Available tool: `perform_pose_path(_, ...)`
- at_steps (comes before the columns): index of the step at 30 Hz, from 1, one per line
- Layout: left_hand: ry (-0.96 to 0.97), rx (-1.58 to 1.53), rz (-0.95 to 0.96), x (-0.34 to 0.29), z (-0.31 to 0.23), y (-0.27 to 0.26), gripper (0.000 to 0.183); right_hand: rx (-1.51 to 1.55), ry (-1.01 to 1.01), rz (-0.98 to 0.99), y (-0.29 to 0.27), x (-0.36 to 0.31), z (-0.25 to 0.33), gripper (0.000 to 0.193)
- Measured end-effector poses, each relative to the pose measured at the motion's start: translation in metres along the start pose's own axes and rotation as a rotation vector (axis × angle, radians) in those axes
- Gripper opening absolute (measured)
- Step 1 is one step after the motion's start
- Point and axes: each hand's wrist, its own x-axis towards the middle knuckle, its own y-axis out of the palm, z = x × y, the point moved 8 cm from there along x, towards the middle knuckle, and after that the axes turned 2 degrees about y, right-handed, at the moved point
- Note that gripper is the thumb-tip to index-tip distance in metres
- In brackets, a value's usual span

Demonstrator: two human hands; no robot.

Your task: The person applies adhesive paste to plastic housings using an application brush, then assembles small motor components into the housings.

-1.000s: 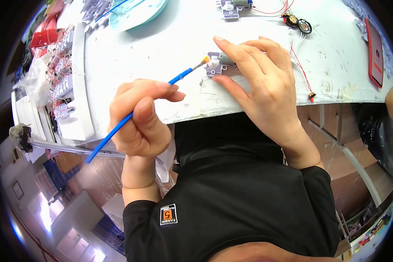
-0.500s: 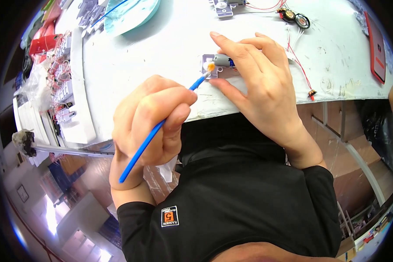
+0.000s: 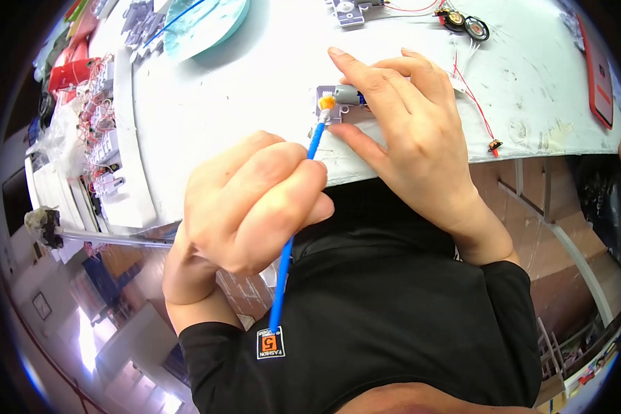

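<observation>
My left hand (image 3: 259, 200) is closed round a slim blue paintbrush (image 3: 283, 276). The brush's orange tip rests against a small grey plastic gearbox (image 3: 334, 117) with a silvery motor (image 3: 347, 95) on it, at the near part of the table. Around that gearbox my right hand (image 3: 414, 131) is curved, with the thumb at the housing's lower edge and the index finger reaching past its far side. Its palm and fingers cover the motor's right end, where a bit of blue shows; the exact grip there is partly hidden.
A pale turquoise dish (image 3: 207, 27) stands at the far left beside piled grey parts (image 3: 141, 24). Wired gearboxes (image 3: 103, 148) line the left edge. Behind my right hand lie another gearbox (image 3: 348, 12) and round speakers (image 3: 476, 27) with red wires. A red phone (image 3: 600, 90) is at the right edge.
My left hand has moved right and turned, so the brush stands more upright, its handle end swung right. The brush tip has shifted slightly left on the gearbox. My right hand has barely moved.
</observation>
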Motion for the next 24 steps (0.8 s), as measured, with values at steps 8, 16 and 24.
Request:
perform_pose_path(8, 0.006, -0.016, 0.038, 0.000, -0.003, 0.004, 0.027, -0.003, -0.007, -0.003, 0.000, -0.002, 0.000, 0.069)
perform_pose_path(16, 0.013, -0.017, 0.002, -0.001, 0.000, 0.002, 0.026, -0.029, -0.011, 0.018, 0.001, -0.002, 0.000, 0.069)
perform_pose_path(24, -0.226, -0.053, -0.182, -0.020, 0.022, -0.034, 0.037, -0.021, -0.049, 0.016, 0.004, 0.002, 0.002, 0.067)
